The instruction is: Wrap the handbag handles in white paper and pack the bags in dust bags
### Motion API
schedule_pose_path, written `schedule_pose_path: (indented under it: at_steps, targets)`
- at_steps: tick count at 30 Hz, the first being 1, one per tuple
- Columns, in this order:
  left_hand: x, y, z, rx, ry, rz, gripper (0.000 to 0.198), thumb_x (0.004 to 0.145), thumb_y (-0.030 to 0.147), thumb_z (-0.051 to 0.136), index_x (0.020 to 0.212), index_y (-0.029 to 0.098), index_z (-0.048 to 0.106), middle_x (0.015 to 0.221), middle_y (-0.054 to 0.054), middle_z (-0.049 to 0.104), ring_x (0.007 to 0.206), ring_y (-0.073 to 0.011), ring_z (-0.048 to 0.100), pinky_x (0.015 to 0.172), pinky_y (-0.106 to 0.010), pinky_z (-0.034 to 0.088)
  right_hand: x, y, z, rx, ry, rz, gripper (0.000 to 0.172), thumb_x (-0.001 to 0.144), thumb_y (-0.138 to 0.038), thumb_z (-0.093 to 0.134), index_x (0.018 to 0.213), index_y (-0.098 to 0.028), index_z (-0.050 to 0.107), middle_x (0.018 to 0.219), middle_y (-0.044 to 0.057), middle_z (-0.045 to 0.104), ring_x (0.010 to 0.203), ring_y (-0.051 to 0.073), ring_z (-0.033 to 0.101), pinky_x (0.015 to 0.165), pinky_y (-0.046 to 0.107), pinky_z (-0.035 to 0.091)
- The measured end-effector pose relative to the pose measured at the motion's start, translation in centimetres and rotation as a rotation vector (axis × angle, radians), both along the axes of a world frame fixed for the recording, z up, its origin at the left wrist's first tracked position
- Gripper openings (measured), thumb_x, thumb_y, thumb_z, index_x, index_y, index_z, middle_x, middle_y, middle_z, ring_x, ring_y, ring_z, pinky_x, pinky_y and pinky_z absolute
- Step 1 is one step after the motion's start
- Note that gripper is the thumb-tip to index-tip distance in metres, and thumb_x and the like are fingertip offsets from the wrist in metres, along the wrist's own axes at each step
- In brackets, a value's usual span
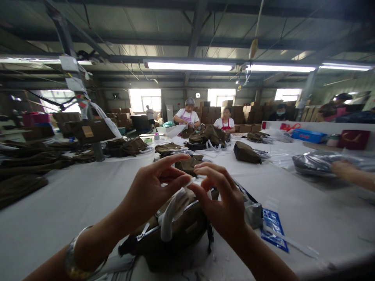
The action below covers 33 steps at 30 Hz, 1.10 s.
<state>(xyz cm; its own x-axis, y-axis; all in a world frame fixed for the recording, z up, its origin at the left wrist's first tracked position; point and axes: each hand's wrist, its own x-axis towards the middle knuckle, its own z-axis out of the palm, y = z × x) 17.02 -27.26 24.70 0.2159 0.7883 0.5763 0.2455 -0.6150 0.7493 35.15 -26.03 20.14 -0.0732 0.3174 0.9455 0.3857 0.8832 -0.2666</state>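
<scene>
A brown waist bag (184, 230) with a silvery zipper lies on the white table in front of me. A white wrapped bundle (172, 214), perhaps a covered strap, curves over its front. Above the bag, my left hand (161, 181) and my right hand (221, 195) meet at a small thin white strip (189, 182). Both thumbs press at this strip from either side, and its lower end runs toward the wrapping. My left index finger reaches out above it. Some of the fingers behind the strip are hidden.
A blue printed packet (274, 228) and a pale flat strip (293, 242) lie right of the bag. More brown bags (247, 152) are spread across the table (88, 203). At right, another person's hand (345, 169) touches a plastic-wrapped item. A metal post (98, 151) stands at left.
</scene>
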Motion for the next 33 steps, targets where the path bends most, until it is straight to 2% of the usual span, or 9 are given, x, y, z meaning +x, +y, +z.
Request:
schedule_pose_path:
  at_steps: [5, 10, 14, 16, 19, 21, 23, 28, 33]
  targets:
    - [-0.1, 0.8, 0.3, -0.079, -0.155, 0.001, 0.047, 0.077, 0.034, 0.084, 0.120, 0.020, 0.070, 0.087, -0.005, 0.080, 0.079, -0.0205, 0.076, 0.073, -0.027, 0.062, 0.9, 0.9, -0.2, 0.243, -0.296, -0.064, 0.020, 0.093, -0.012, 0.062, 0.106, -0.023, 0.073, 0.097, 0.005, 0.075, 0.084, 0.016, 0.069, 0.074, 0.029, 0.052]
    - [-1.0, 2.3, -0.4, -0.045, -0.339, 0.160, 0.046, 0.077, 0.040, 0.083, 0.114, 0.017, 0.069, 0.085, -0.006, 0.079, 0.081, -0.0205, 0.075, 0.074, -0.027, 0.060, 1.1, 1.5, -3.4, 0.242, -0.349, -0.084, 0.021, 0.096, -0.013, 0.057, 0.107, -0.021, 0.073, 0.100, 0.006, 0.077, 0.082, 0.017, 0.071, 0.072, 0.030, 0.055]
    - [-0.9, 1.8, -2.7, -0.055, -0.073, 0.125, 0.051, 0.095, 0.055, 0.056, 0.131, 0.019, 0.062, 0.130, -0.013, 0.068, 0.118, -0.0282, 0.065, 0.091, -0.035, 0.057, 2.2, 1.0, -6.4, 0.142, -0.181, -0.050, 0.037, 0.091, -0.006, 0.062, 0.122, -0.024, 0.070, 0.108, 0.006, 0.076, 0.089, 0.018, 0.074, 0.077, 0.028, 0.059]
    - [-0.5, 1.3, -3.9, -0.126, 0.112, 0.090, 0.057, 0.095, 0.058, 0.052, 0.140, 0.023, 0.056, 0.136, -0.012, 0.064, 0.123, -0.0291, 0.062, 0.093, -0.035, 0.056, 3.0, 0.8, -7.9, 0.075, -0.036, -0.116, 0.044, 0.089, -0.005, 0.063, 0.127, -0.028, 0.067, 0.111, 0.006, 0.075, 0.094, 0.020, 0.074, 0.082, 0.029, 0.061]
    - [0.2, 0.9, -4.6, -0.364, 0.281, -0.072, 0.049, 0.094, 0.057, 0.055, 0.127, 0.022, 0.064, 0.096, -0.007, 0.077, 0.083, -0.0233, 0.073, 0.068, -0.027, 0.057, 4.2, 1.2, -10.1, -0.120, 0.078, -0.241, 0.043, 0.091, -0.016, 0.066, 0.132, -0.029, 0.063, 0.119, 0.008, 0.071, 0.105, 0.025, 0.071, 0.090, 0.037, 0.060]
    - [0.5, 1.1, -4.5, -0.426, 0.368, -0.139, 0.041, 0.094, 0.056, 0.054, 0.105, 0.020, 0.071, 0.074, -0.002, 0.072, 0.058, -0.0174, 0.067, 0.051, -0.021, 0.049, 4.6, 1.6, -11.2, -0.314, 0.064, -0.226, 0.043, 0.093, -0.029, 0.066, 0.136, -0.026, 0.060, 0.129, 0.010, 0.067, 0.118, 0.028, 0.065, 0.098, 0.043, 0.057]
    - [0.5, 1.7, -4.2, -0.232, 0.496, -0.005, 0.035, 0.093, 0.052, 0.058, 0.095, 0.021, 0.072, 0.071, -0.001, 0.072, 0.055, -0.0161, 0.064, 0.049, -0.020, 0.045, 4.7, 2.0, -11.8, -0.469, 0.022, -0.144, 0.047, 0.093, -0.035, 0.065, 0.139, -0.024, 0.057, 0.135, 0.011, 0.064, 0.126, 0.029, 0.060, 0.105, 0.044, 0.052]
    - [-0.6, 4.7, -4.3, 0.502, 0.713, 0.451, 0.036, 0.095, 0.050, 0.056, 0.116, 0.025, 0.071, 0.100, -0.007, 0.078, 0.076, -0.0234, 0.073, 0.059, -0.024, 0.049, 4.1, 2.0, -12.1, -0.542, 0.033, 0.018, 0.037, 0.092, -0.022, 0.064, 0.129, -0.023, 0.065, 0.130, 0.009, 0.067, 0.123, 0.024, 0.062, 0.107, 0.037, 0.050]
    - [-2.1, 8.3, -6.1, 0.703, 0.728, 0.545, 0.038, 0.101, 0.049, 0.047, 0.121, 0.023, 0.066, 0.107, -0.006, 0.076, 0.086, -0.0242, 0.074, 0.066, -0.027, 0.054, 4.3, 1.1, -13.6, -0.593, 0.058, 0.017, 0.027, 0.094, -0.018, 0.061, 0.117, -0.026, 0.071, 0.113, 0.004, 0.074, 0.106, 0.018, 0.070, 0.096, 0.028, 0.055]
